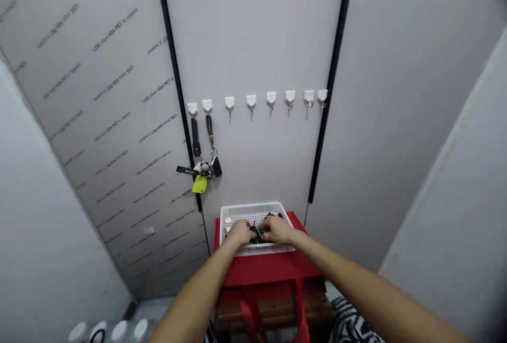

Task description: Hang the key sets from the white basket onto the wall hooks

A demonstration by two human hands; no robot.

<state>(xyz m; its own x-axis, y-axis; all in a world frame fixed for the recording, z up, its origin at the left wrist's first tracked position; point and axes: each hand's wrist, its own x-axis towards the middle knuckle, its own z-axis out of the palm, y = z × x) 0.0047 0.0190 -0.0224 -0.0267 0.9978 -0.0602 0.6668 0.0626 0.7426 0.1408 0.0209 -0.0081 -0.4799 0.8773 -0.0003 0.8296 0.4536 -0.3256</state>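
Note:
Both my hands reach into a white perforated basket (253,209) that stands on a red cloth (266,268). My left hand (240,231) and my right hand (277,229) have curled fingers meeting over a small dark object (256,235) in the basket, probably a key fob. On the wall above, a row of white hooks (251,102) runs left to right. The two leftmost hooks carry key bunches (206,166) with black straps and a yellow-green tag (199,184).
The red cloth covers a low wooden stand (273,311) with red straps hanging down its front. White bottle caps (106,331) show at the bottom left, a zebra-striped fabric (350,324) at the bottom right. Grey wall panels close in on both sides.

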